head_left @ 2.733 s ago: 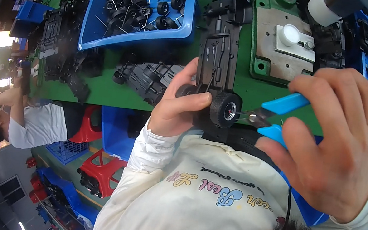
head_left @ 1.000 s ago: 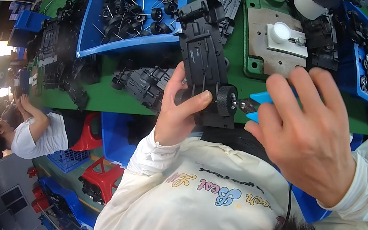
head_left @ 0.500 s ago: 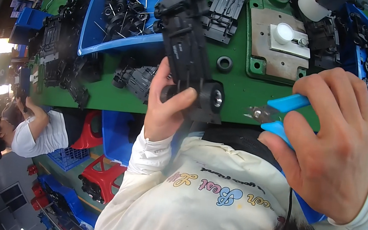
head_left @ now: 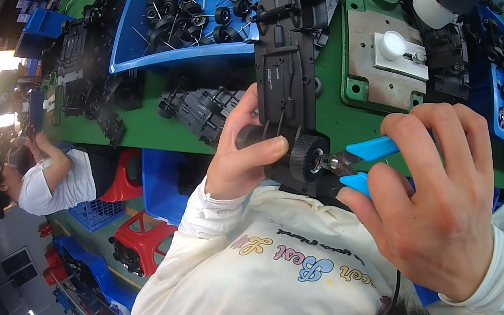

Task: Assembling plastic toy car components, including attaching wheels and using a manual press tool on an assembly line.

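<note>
My left hand (head_left: 240, 159)'s pinching the chassis (head_left: 286, 87) by the worktop (head_left: 354, 126) edge nearest me so pliers (head_left: 338, 164) gripped right-handed (head_left: 434, 193) reach the wheel (head_left: 306, 158).

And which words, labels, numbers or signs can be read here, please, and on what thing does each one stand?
Shirt: large coloured letters with smaller black ones; I do not copy out the wording.
Chassis in the left hand: small pale print, too small to read.
I see no other clearly readable text.
</note>
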